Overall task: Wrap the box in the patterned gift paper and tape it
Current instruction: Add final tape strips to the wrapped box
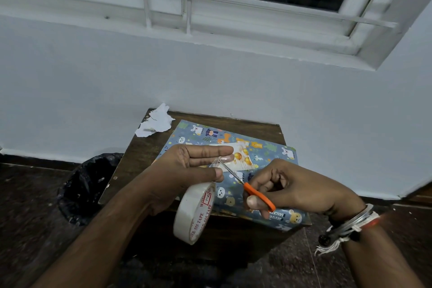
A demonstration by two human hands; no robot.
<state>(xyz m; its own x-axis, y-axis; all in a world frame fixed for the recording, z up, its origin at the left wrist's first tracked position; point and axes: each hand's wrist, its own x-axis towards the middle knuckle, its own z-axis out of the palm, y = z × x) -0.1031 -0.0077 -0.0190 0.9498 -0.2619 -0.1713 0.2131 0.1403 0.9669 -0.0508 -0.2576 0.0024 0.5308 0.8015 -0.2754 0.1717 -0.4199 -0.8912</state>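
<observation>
Blue gift paper (264,154) with cartoon animals lies spread on a small dark wooden table (252,125). A light box (243,155) printed with gold balloons rests on the paper, partly hidden behind my left hand (187,168). That hand pinches a pulled strip of clear tape between thumb and fingers, and the white tape roll (194,213) hangs below it. My right hand (294,189) grips orange-handled scissors (254,192), whose thin blades reach up-left to the tape strip.
Crumpled white paper scraps (156,123) sit on the table's far left corner. A bin lined with a black bag (88,184) stands on the floor left of the table. A pale wall and a barred window rise behind it. The floor is dark.
</observation>
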